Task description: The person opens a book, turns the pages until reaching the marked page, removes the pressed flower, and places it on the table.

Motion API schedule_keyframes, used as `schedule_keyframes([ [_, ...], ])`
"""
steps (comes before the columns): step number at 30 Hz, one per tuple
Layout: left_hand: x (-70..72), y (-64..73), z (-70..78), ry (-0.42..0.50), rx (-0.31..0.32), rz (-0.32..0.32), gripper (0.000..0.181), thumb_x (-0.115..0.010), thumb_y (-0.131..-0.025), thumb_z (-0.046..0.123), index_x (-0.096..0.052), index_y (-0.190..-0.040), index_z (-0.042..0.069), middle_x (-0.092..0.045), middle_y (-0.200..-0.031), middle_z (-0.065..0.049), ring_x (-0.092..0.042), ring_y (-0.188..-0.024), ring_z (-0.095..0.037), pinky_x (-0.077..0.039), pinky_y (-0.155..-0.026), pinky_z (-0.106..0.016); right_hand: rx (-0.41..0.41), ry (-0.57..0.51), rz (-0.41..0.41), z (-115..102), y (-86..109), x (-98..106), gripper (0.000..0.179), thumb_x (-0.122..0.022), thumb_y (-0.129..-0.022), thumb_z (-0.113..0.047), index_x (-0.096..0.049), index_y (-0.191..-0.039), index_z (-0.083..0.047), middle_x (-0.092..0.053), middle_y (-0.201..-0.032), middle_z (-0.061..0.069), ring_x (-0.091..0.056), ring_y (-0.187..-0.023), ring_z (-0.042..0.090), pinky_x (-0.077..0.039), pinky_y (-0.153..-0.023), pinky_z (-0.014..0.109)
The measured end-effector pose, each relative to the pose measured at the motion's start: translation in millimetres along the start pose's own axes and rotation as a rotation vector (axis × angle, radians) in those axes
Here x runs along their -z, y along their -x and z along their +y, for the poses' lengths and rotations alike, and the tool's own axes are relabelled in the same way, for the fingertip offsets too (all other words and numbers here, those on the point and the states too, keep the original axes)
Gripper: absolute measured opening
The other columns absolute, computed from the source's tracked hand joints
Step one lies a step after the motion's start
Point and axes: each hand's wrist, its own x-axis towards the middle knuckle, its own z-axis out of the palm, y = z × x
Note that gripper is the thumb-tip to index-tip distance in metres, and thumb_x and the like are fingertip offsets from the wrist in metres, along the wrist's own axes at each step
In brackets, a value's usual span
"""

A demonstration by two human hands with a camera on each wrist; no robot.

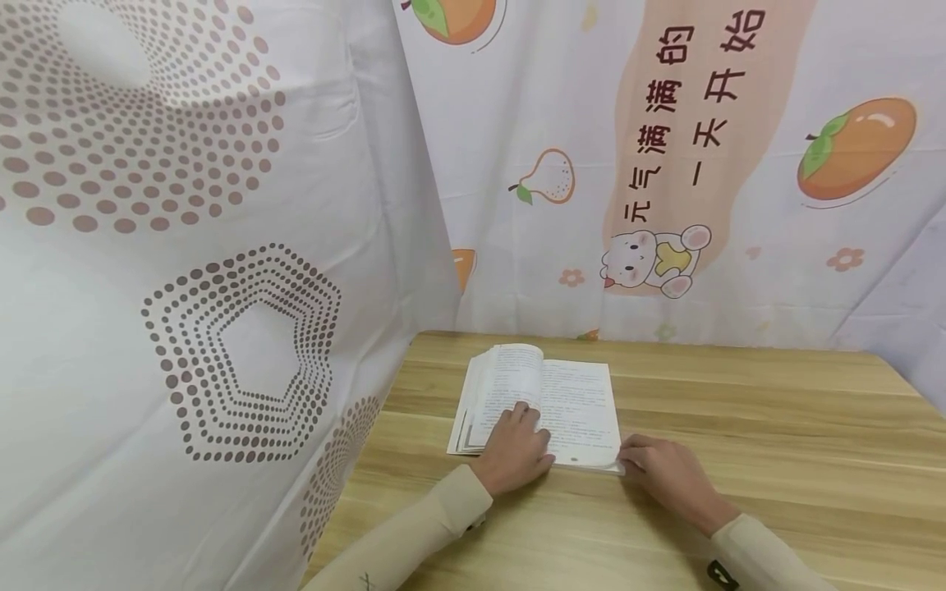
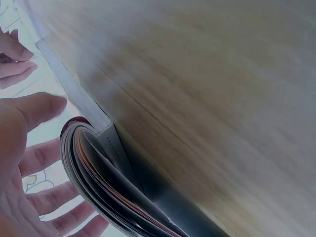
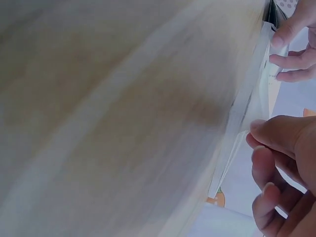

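Observation:
An open book point(image 1: 579, 402) with printed text lies on the table, its left-hand pages point(image 1: 510, 382) bulging up in a curve. My left hand point(image 1: 515, 450) rests on the lower part of those pages near the spine, fingers spread and thumb toward the bottom edge. In the left wrist view, the thick curved stack of pages point(image 2: 98, 182) shows beside the fingers. At the lower right corner of the book, my right hand point(image 1: 671, 478) pinches a page corner between thumb and index finger. The right wrist view shows that page point(image 3: 256, 111) bent up slightly above the pages beneath.
The wooden table point(image 1: 776, 427) extends to the right of the book and in front of it. A white dotted curtain point(image 1: 384, 205) hangs along the left side. Behind the table hangs another curtain point(image 1: 517, 271) printed with fruit and characters.

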Motion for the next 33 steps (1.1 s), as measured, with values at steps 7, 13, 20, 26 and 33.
schedule_keyframes([
  [7, -1.9, 1.1, 1.0, 0.005, 0.017, -0.006, 0.050, -0.073, -0.079, 0.070, -0.076, -0.086, 0.021, -0.063, -0.095, -0.003, -0.056, -0.101, -0.025, -0.049, -0.078, -0.037, -0.017, -0.009, 0.051, 0.7, -2.3, 0.1, 0.020, -0.090, -0.072, -0.004, -0.079, -0.081, -0.017, -0.075, -0.090, -0.009, -0.069, -0.072, 0.009, -0.052, -0.056, 0.027],
  [13, 1.5, 0.5, -0.2, -0.003, 0.024, -0.011, 0.041, -0.069, -0.090, 0.062, -0.075, -0.081, 0.022, -0.063, -0.090, -0.002, -0.057, -0.094, -0.024, -0.049, -0.075, -0.036, -0.063, -0.029, 0.077, 0.4, -2.7, 0.7, 0.026, -0.092, -0.073, -0.008, -0.079, -0.094, -0.011, -0.074, -0.101, 0.001, -0.068, -0.071, 0.013, -0.051, -0.054, 0.028],
  [20, -0.4, -1.5, 0.0, -0.021, 0.045, 0.052, 0.022, -0.067, -0.094, 0.035, -0.074, -0.084, 0.017, -0.065, -0.087, -0.003, -0.059, -0.087, -0.024, -0.050, -0.068, -0.035, -0.136, -0.033, 0.039, 1.2, -0.4, 3.7, 0.056, -0.094, -0.072, -0.017, -0.072, -0.121, -0.002, -0.069, -0.115, 0.013, -0.069, -0.075, 0.023, -0.055, -0.057, 0.038],
  [26, -1.4, -3.9, 0.8, -0.032, 0.125, 0.084, 0.048, -0.061, -0.092, 0.022, -0.056, -0.135, 0.000, -0.068, -0.097, -0.008, -0.061, -0.080, -0.022, -0.049, -0.062, -0.033, -0.038, -0.040, 0.056, 2.1, 2.1, -1.0, 0.044, -0.094, -0.071, -0.018, -0.077, -0.110, -0.007, -0.070, -0.109, 0.008, -0.068, -0.073, 0.016, -0.055, -0.057, 0.030],
  [33, -1.6, -5.5, -1.3, 0.021, 0.176, 0.220, 0.074, -0.061, -0.087, 0.008, -0.031, -0.156, 0.006, -0.049, -0.135, -0.027, -0.058, -0.099, -0.031, -0.051, -0.072, -0.036, -0.044, -0.031, -0.022, 0.8, 1.7, -0.1, 0.023, -0.090, -0.077, -0.016, -0.080, -0.098, -0.013, -0.072, -0.108, 0.006, -0.072, -0.081, 0.019, -0.057, -0.063, 0.033],
])
